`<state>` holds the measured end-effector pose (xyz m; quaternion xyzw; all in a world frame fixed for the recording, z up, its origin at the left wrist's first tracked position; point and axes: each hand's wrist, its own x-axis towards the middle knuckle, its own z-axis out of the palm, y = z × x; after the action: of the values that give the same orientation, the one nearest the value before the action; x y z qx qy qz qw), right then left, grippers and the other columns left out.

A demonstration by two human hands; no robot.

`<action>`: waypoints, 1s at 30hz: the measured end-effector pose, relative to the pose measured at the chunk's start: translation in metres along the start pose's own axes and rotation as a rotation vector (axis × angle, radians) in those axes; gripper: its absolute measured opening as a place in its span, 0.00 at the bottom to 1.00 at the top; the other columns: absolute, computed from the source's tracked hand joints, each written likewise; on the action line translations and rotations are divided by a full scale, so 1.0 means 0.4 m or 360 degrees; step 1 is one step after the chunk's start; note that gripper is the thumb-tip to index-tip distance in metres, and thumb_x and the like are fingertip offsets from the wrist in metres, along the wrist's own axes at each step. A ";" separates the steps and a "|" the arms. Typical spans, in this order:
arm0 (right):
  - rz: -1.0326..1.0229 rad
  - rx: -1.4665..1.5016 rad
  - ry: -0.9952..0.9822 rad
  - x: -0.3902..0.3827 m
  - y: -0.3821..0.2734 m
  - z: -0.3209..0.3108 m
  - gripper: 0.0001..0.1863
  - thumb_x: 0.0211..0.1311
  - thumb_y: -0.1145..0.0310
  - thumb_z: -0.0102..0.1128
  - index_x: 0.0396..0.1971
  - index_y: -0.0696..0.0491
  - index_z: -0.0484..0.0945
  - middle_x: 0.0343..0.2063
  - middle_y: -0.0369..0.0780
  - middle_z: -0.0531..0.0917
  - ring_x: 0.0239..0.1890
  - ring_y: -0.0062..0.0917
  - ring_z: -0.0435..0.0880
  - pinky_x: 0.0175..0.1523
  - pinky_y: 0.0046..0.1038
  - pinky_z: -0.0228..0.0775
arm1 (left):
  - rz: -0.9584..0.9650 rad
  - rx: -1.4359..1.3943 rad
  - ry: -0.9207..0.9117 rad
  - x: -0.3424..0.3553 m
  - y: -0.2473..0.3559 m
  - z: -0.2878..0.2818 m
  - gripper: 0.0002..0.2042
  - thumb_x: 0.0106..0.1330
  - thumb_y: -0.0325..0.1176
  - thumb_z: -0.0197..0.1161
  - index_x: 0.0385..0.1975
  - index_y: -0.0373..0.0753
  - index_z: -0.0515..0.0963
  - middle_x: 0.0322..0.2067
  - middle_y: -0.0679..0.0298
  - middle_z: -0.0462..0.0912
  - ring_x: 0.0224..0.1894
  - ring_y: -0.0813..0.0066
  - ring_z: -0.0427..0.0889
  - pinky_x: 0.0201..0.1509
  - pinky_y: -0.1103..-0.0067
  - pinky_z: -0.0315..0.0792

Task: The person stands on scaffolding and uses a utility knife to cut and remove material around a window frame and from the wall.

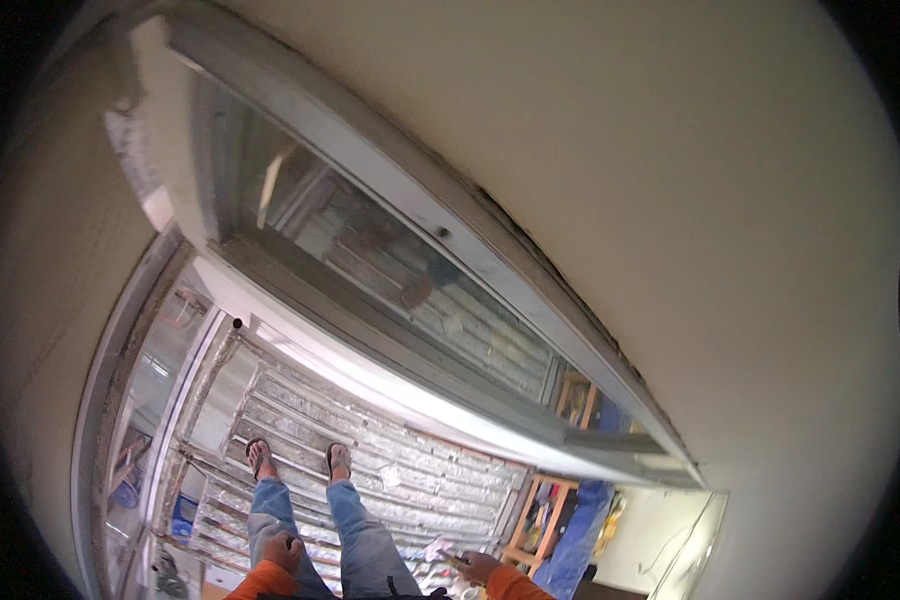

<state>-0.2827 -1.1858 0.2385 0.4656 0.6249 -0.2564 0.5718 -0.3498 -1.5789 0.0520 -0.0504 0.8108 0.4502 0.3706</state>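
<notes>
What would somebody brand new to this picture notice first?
Most likely the long glass window, slanting from upper left to lower right, with reflections in its pane. Next, the two sandalled feet on the pale slatted platform, low and left of centre. At the bottom edge, the right hand holds a small object too unclear to name.

counted: one left hand [283, 552] and one right hand [480, 567], two in all; one slim held item [452, 559]; two orange sleeves [265, 581]; two denim trouser legs [353, 520]; two sandalled feet [339, 461]; one slatted platform [425, 482]; one wooden frame [516, 556]; one blue sheet [577, 545].
</notes>
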 end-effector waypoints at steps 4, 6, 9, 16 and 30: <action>-0.0186 0.0224 0.0135 0.120 0.050 0.050 0.24 0.71 0.49 0.52 0.47 0.57 0.74 0.22 0.40 0.80 0.21 0.24 0.79 0.27 0.29 0.73 | -0.0015 -0.0003 -0.0161 0.010 -0.077 0.028 0.09 0.63 0.36 0.60 0.31 0.35 0.77 0.30 0.45 0.83 0.34 0.44 0.83 0.39 0.58 0.75; -0.0381 0.0311 0.0168 0.125 -0.064 0.056 0.21 0.72 0.52 0.51 0.46 0.58 0.74 0.22 0.39 0.80 0.21 0.24 0.80 0.28 0.28 0.73 | -0.0103 0.0154 -0.0156 0.027 -0.154 0.041 0.10 0.63 0.36 0.60 0.31 0.35 0.78 0.31 0.44 0.83 0.35 0.43 0.83 0.40 0.58 0.75; -0.0559 0.0216 0.0259 0.185 -0.062 0.072 0.18 0.70 0.57 0.53 0.44 0.58 0.74 0.22 0.38 0.80 0.21 0.22 0.79 0.28 0.28 0.73 | 0.0010 0.0217 -0.0289 0.059 -0.126 0.078 0.11 0.63 0.38 0.59 0.34 0.34 0.78 0.33 0.43 0.83 0.38 0.41 0.82 0.42 0.58 0.75; -0.0946 0.0450 0.0223 0.403 -0.046 0.021 0.10 0.67 0.62 0.56 0.37 0.55 0.75 0.16 0.33 0.72 0.15 0.17 0.70 0.21 0.24 0.64 | 0.0802 0.0488 0.0296 0.443 0.133 0.024 0.08 0.65 0.34 0.56 0.34 0.36 0.76 0.36 0.50 0.80 0.41 0.45 0.79 0.43 0.58 0.72; -0.1154 0.1175 0.0372 0.870 -0.371 0.231 0.10 0.66 0.63 0.55 0.35 0.55 0.75 0.19 0.38 0.78 0.19 0.23 0.79 0.22 0.30 0.72 | 0.2712 0.0944 -0.0110 0.721 0.733 0.300 0.12 0.48 0.21 0.62 0.34 0.41 0.75 0.42 0.60 0.78 0.49 0.57 0.77 0.52 0.63 0.73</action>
<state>-0.3380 -1.2288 -0.1446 0.4154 0.6735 -0.5871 0.1710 -0.6128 -1.2412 0.0303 0.6787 0.6445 0.3458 -0.0666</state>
